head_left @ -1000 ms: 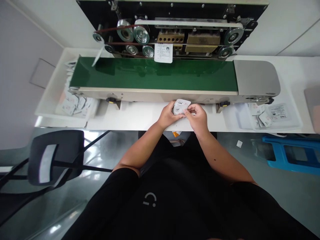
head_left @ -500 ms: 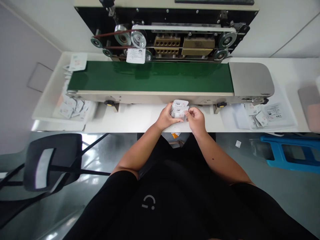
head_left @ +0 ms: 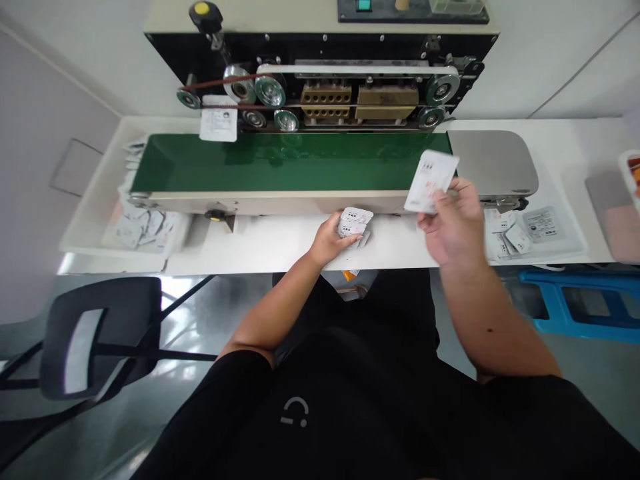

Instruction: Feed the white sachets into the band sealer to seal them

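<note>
Near the table's front edge, my left hand (head_left: 330,238) is closed round a small stack of white printed sachets (head_left: 354,223). My right hand (head_left: 456,220) pinches a single white sachet (head_left: 432,180) by its lower right part. It holds this one tilted, over the right end of the green conveyor belt (head_left: 300,163). Behind the belt stands a band sealing machine (head_left: 325,47) with pulleys, brass blocks and belts. Another sachet (head_left: 219,123) hangs upright at the machine's left pulleys, its top edge under the red band.
At the left, a white bin (head_left: 95,220) holds many sachets. A clear tray (head_left: 570,243) with several sachets sits at the right. A black chair (head_left: 100,333) stands at the lower left, a blue stool (head_left: 580,303) at the right.
My right hand has left the stack and moved right and up with one sachet. The sachet in the machine has travelled left. The one at the belt's left end has gone from there.
</note>
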Demonstrator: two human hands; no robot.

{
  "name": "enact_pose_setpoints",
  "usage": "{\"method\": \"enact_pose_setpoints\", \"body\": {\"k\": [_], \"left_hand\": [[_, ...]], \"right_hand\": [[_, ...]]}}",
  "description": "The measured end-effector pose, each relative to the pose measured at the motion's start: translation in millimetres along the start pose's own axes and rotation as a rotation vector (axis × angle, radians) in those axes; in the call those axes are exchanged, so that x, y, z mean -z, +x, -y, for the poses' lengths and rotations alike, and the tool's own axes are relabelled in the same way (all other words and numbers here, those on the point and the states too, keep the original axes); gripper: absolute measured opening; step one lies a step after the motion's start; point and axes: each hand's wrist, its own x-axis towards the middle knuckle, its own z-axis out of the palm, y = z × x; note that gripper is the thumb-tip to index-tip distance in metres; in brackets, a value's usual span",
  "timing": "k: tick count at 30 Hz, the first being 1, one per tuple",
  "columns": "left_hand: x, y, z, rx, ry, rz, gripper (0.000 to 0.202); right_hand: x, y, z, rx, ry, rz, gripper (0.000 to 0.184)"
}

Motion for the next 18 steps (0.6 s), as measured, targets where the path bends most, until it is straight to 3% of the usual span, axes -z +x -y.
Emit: {"method": "enact_pose_setpoints", "body": {"k": [4,7,10,12,16,18], "left_hand": [[-0.1,1.2,-0.1,0.002,0.006,0.009,0.065],[-0.5,1.4,0.2,-0.008,0.012,0.008,0.065],[-1.0,1.1,1.4,-0.006,0.022,0.008,0.064],[-1.2,0.9,2.1,-0.005,0.035,0.008,0.064],[-1.1,0.6,2.1,-0.013,0.042,0.005,0.063],[-1.1,0.4,1.9,-0.01,0.027,0.005,0.062]], "right_hand": [[47.5,69.9,42.5,0.067,-0.11,-0.08,0.037],[58.1,112.1,62.0,-0.051,-0.222,-0.236,0.028],[40.8,139.0,64.3,-0.199,-0.333,-0.294,0.036],[21.7,153.5,56.2,-0.203,-0.398,-0.22,0.042],[-9.1,167.7,37.2,-0.06,-0.5,0.039,0.052],[-16.2,152.2,34.0,0.138,-0.62,0.076,0.048]]}}
